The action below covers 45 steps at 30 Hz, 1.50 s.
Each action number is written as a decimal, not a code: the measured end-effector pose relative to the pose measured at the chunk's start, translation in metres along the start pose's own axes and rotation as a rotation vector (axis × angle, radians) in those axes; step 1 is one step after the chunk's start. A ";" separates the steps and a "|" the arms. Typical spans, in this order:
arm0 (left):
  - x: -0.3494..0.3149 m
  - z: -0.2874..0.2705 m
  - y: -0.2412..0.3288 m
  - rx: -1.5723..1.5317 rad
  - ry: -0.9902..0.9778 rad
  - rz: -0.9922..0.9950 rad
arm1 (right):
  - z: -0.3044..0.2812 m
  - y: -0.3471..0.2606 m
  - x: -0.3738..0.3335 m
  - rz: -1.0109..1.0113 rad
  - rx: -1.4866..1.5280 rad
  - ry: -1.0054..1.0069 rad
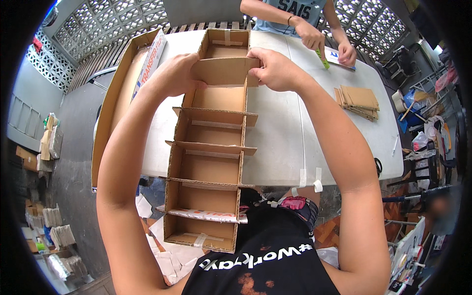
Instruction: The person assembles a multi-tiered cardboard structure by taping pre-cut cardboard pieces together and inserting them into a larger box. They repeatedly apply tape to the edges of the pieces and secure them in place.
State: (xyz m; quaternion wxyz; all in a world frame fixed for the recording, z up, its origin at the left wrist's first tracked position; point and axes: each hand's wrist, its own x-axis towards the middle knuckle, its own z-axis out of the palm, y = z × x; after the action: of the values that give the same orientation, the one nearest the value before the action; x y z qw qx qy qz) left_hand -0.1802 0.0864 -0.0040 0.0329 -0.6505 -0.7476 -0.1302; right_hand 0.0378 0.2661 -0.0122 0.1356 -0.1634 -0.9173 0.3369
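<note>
A long, narrow cardboard box (pixel 208 167) stretches away from me across the table's near edge, its near end above my lap. Several cardboard dividers cross it, splitting it into compartments; their ends jut past its sides. My left hand (pixel 178 73) and my right hand (pixel 276 71) pinch opposite ends of a plain brown divider (pixel 220 71), which stands crosswise near the box's far end. Whether its lower edge sits in slots is hidden. Closer to me, one divider (pixel 206 215) has a white printed face. Clear tape (pixel 200 240) is stuck on the near end wall.
Across the white table (pixel 275 142), a co-worker holds a green cutter (pixel 322 58) by a white printed piece (pixel 339 57). A stack of cardboard pieces (pixel 359 101) lies at right. Tape strips (pixel 317 182) hang off the near edge. A large cardboard piece (pixel 115 120) stands at left.
</note>
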 end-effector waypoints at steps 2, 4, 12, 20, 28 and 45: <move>0.003 0.002 -0.002 0.019 -0.020 0.022 | 0.001 0.003 -0.003 0.015 0.008 -0.024; 0.003 0.005 -0.004 0.060 -0.032 0.055 | 0.002 0.003 -0.009 0.044 0.012 -0.052; 0.002 0.015 0.003 0.160 -0.010 0.150 | 0.005 0.008 -0.029 0.011 -0.041 -0.006; 0.007 0.007 0.015 0.165 -0.046 0.083 | -0.005 -0.003 -0.028 -0.033 -0.248 -0.082; 0.013 0.010 0.026 0.147 -0.106 0.045 | 0.004 -0.004 -0.033 0.079 -0.368 -0.061; 0.008 0.022 0.017 0.182 -0.075 0.069 | -0.001 -0.011 -0.029 0.144 -0.280 -0.194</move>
State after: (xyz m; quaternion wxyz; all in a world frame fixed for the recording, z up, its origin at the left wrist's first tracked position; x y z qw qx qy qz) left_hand -0.1620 0.1015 -0.0212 0.0684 -0.6745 -0.7342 -0.0364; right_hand 0.0625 0.2476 -0.0081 -0.0020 -0.2126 -0.9500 0.2288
